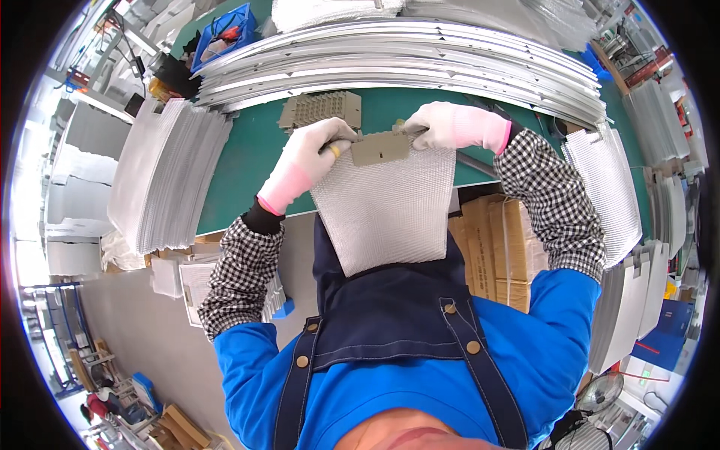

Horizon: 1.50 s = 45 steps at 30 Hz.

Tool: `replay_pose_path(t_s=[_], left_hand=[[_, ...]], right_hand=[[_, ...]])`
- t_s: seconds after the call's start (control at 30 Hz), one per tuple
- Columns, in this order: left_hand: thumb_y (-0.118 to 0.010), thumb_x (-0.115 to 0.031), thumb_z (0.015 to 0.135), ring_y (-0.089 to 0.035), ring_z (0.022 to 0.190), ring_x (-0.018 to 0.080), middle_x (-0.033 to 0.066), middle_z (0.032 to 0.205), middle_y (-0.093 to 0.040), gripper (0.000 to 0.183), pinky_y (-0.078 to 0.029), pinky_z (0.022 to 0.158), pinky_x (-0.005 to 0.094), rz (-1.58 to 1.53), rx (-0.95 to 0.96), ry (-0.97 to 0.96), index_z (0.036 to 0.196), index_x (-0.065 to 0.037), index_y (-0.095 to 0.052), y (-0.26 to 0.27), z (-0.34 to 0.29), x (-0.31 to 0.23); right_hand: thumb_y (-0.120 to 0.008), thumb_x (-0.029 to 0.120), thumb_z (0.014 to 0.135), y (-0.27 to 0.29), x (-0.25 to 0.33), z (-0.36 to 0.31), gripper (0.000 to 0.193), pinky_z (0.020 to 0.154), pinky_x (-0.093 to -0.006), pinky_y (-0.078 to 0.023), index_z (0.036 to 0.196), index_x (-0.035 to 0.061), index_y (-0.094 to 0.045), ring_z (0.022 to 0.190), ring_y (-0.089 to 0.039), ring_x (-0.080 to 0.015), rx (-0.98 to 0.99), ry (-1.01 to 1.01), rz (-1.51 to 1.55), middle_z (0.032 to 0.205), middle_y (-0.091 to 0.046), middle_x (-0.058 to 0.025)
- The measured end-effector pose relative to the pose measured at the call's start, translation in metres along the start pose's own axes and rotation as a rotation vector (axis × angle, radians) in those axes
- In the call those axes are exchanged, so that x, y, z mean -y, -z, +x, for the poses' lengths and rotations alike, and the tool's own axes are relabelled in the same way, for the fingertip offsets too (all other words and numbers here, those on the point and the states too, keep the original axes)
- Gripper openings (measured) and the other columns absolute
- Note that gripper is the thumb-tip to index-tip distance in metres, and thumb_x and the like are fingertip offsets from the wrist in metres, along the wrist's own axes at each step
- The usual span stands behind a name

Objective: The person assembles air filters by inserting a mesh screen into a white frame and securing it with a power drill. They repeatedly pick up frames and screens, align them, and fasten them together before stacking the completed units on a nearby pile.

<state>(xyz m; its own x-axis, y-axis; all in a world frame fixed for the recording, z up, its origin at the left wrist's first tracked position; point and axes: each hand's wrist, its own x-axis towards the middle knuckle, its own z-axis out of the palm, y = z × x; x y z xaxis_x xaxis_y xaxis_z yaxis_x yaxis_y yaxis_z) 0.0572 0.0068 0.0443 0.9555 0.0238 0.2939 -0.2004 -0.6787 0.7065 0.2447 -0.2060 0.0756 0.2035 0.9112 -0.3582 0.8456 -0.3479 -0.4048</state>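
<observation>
A silver mesh panel (390,202) hangs from the front of the bench against my apron. Along its top edge sits a beige plastic plate (380,149) with a small dark slot. My left hand (307,159), in a white glove with a pink cuff, is closed on the panel's upper left corner, beside the plate. At the upper right corner my right hand (450,126), gloved the same way, pinches the panel's edge by the plate's other end. Its fingertips are partly hidden. Behind my left hand lies a stack of beige plastic pieces (319,110) with ridged rows.
Long white metal strips (397,67) are piled across the back of the green bench (247,165). Stacks of mesh panels stand left (161,176) and right (609,187). A blue bin (225,36) is at the far left. Cardboard boxes (495,247) stand below the bench.
</observation>
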Motion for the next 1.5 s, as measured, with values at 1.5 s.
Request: replay_pose_path(t_s=[1.5], left_hand=[[-0.065,-0.014,0.099,-0.06,0.101,0.0115,0.0058,0.112,-0.068,0.033,-0.047,0.093,0.0256,-0.834,-0.41,0.391,0.126,0.004,-0.062,-0.036,-0.046,0.09]], right_hand=[[-0.053,0.016,0.093,0.035,-0.205,0.004,0.028,0.086,-0.0426,-0.056,0.11,0.0111,-0.075,0.1,-0.072,-0.0297,-0.549,-0.675,-0.691,0.106,-0.074,-0.0132]])
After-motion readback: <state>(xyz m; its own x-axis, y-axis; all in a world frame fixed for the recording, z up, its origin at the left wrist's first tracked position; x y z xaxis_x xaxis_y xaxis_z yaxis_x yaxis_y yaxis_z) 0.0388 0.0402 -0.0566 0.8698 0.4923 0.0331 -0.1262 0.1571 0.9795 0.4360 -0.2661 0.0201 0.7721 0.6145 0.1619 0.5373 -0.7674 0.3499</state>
